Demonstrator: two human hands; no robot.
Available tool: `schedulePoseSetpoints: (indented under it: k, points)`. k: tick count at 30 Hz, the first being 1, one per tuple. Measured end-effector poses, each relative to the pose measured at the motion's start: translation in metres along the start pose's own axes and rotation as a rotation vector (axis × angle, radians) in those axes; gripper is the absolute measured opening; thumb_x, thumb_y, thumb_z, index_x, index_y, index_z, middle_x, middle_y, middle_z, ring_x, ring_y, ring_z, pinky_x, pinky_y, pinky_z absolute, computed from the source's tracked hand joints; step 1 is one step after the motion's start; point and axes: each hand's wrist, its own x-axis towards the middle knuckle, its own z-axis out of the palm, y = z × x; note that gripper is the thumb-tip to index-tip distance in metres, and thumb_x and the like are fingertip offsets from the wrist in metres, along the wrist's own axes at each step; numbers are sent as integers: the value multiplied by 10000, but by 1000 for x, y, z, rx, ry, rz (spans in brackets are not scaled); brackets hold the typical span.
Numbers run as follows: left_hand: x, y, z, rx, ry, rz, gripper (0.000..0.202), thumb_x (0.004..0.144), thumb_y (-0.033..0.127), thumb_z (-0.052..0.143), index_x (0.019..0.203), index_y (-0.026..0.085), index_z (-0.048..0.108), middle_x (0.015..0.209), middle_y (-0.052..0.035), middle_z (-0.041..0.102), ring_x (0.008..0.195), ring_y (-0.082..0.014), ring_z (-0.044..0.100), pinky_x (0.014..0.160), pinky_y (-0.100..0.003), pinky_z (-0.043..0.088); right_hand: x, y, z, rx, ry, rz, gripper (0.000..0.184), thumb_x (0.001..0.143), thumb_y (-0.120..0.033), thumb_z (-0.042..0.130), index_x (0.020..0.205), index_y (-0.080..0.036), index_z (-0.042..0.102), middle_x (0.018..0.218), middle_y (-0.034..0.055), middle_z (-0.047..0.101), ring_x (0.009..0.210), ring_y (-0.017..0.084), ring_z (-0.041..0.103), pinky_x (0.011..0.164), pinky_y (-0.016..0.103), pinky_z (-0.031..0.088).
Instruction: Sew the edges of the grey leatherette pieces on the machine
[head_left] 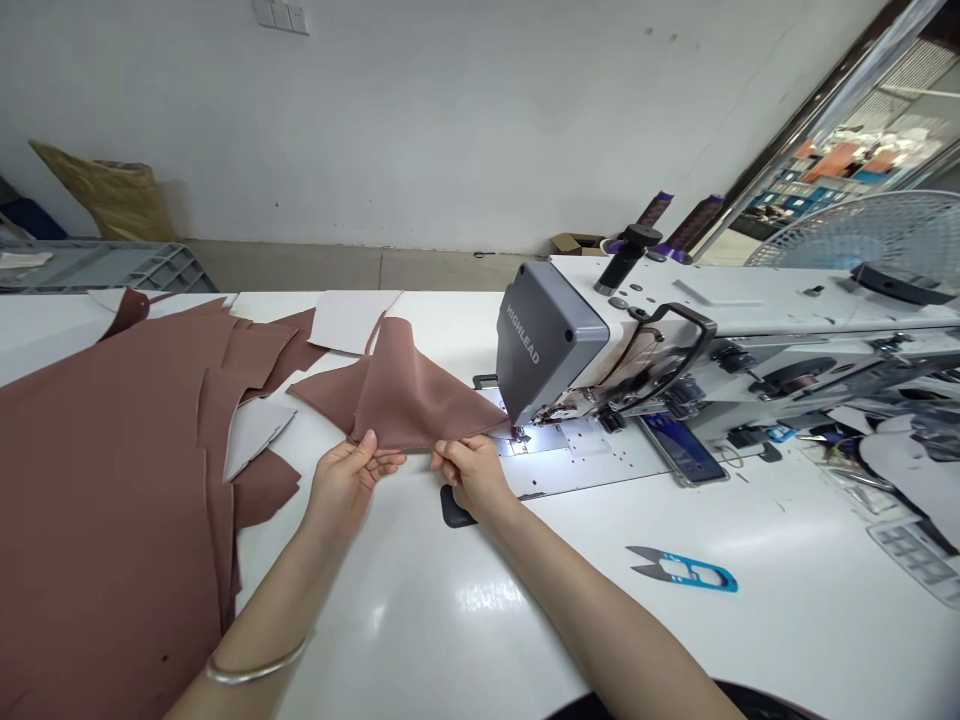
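Left hand (349,482) and right hand (469,475) pinch a folded mauve fabric panel (397,395) between fingers and thumbs — its edge held flat to the presser foot (517,432) of a Highlead sewing machine (547,340) just ahead of the right hand

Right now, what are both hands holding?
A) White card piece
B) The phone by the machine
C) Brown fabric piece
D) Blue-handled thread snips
C. The left hand and right hand both pinch the edge of the brown fabric piece near the sewing machine's needle, while the blue-handled thread snips lie apart on the table.
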Motion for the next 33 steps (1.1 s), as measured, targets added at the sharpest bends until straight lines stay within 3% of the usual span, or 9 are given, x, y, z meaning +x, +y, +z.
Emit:
schedulePoseSetpoints:
  k: [5, 11, 14, 17, 19, 21, 26, 30, 33]
  points:
    - [10, 3, -11, -74, 122, 43, 181, 778, 163, 638, 638, 128, 529, 592, -81, 650, 581, -160, 643, 569, -249, 517, 3, -7, -7, 61, -4, 15, 207, 609, -272, 568, 449, -142, 586, 362, -56, 384, 365, 49, 294, 425, 233, 198]
    - [14, 7, -16, -100, 100, 26, 157, 820, 148, 588, 673, 130, 533, 650, -82, 650, 677, -166, 667, 635, -251, 545, 6, -4, -13, 137, -35, 7, 214, 640, -269, 618, 479, -132, 590, 397, -50, 404, 388, 47, 312, 415, 218, 226]
    - [16, 12, -16, -162, 85, 34, 98, 862, 195, 529, 811, 127, 578, 802, -108, 677, 829, -207, 680, 747, -321, 560, 11, 0, -17, 256, -4, -22, 217, 652, -301, 685, 539, -139, 596, 472, -26, 503, 414, 49, 355, 417, 206, 269]
    - [15, 14, -16, -144, 30, 56, 203, 846, 184, 529, 1034, 123, 577, 1051, -159, 662, 949, -240, 659, 847, -389, 536, 12, 2, -17, 275, 36, -33, 243, 649, -371, 723, 698, -148, 637, 664, 34, 648, 467, 71, 456, 447, 212, 359]
    - [14, 13, -16, -65, 6, 82, 297, 787, 131, 578, 1083, 110, 566, 1063, -172, 661, 919, -235, 665, 866, -394, 522, 9, 3, -14, 134, -46, 0, 318, 675, -441, 701, 780, -144, 650, 707, 55, 670, 465, 86, 484, 440, 224, 381]
    - [13, 10, -16, -5, 0, 101, 307, 735, 112, 622, 1040, 98, 586, 954, -151, 689, 837, -214, 673, 849, -381, 520, 3, 5, -10, -59, -162, 11, 345, 717, -481, 656, 784, -143, 651, 661, 38, 652, 442, 83, 466, 429, 222, 378]
    - [15, 8, -19, 14, -14, 114, 243, 657, 145, 692, 890, 109, 634, 820, -95, 695, 769, -180, 657, 803, -341, 518, -8, 11, -3, -462, -236, -97, 227, 820, -377, 553, 746, -176, 629, 631, -18, 617, 460, 75, 455, 483, 210, 397]
    - [13, 8, -18, 76, -36, 143, 267, 632, 199, 721, 871, 113, 638, 821, -90, 693, 770, -176, 650, 799, -330, 505, -12, 16, -1, -842, -281, -353, 189, 853, -173, 467, 740, -189, 618, 706, -13, 646, 618, 104, 550, 628, 223, 414]
    - [6, 4, -10, 204, -45, 183, 288, 633, 270, 720, 862, 118, 633, 818, -86, 687, 749, -181, 648, 786, -336, 497, -13, 20, 0, -1033, -321, -524, 203, 865, -124, 440, 814, -188, 627, 819, 10, 676, 753, 129, 588, 713, 233, 412]
